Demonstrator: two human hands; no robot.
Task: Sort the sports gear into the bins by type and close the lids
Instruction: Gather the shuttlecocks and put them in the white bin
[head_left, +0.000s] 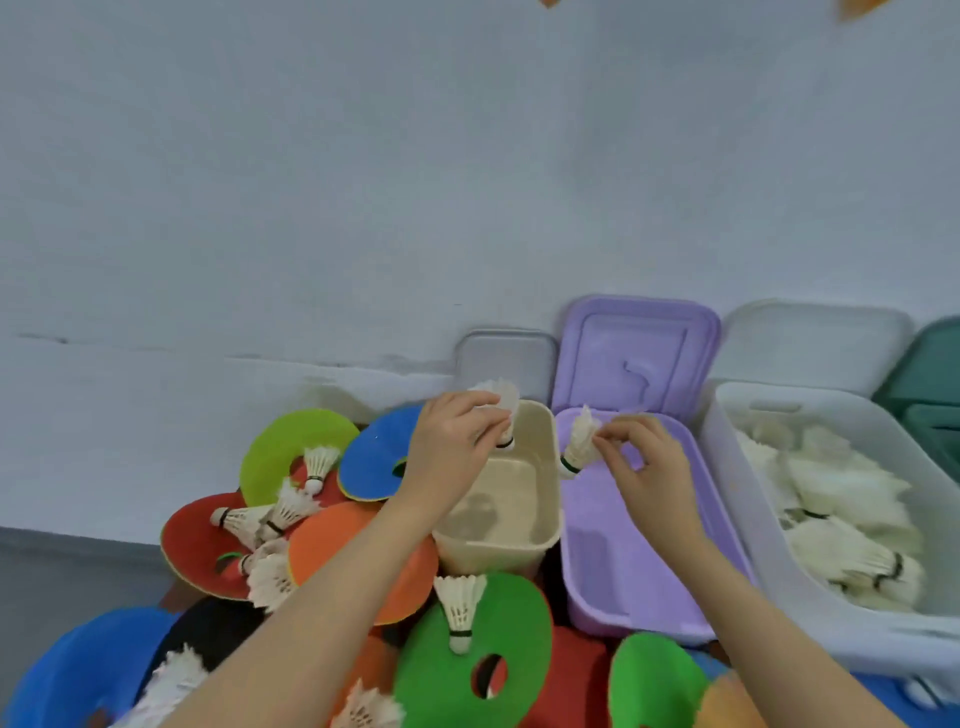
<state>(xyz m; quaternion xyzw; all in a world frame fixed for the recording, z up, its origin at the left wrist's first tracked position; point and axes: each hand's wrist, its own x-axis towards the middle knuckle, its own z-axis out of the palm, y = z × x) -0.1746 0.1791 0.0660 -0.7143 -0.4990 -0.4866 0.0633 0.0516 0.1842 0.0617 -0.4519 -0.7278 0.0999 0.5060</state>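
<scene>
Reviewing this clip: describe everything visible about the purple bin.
The purple bin is a rectangular tub of what looks like matte lilac plastic with rounded corners and a rolled rim. It sits upright between the beige bin and the white bin. Its inside looks empty. Its matching purple lid stands open behind it. The right hand holds a shuttlecock over its far end.

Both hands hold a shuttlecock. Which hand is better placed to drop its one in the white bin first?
Right. The right hand pinches its shuttlecock over the purple bin, which adjoins the white bin of shuttlecocks. The left hand is a bin farther, over the beige bin.
</scene>
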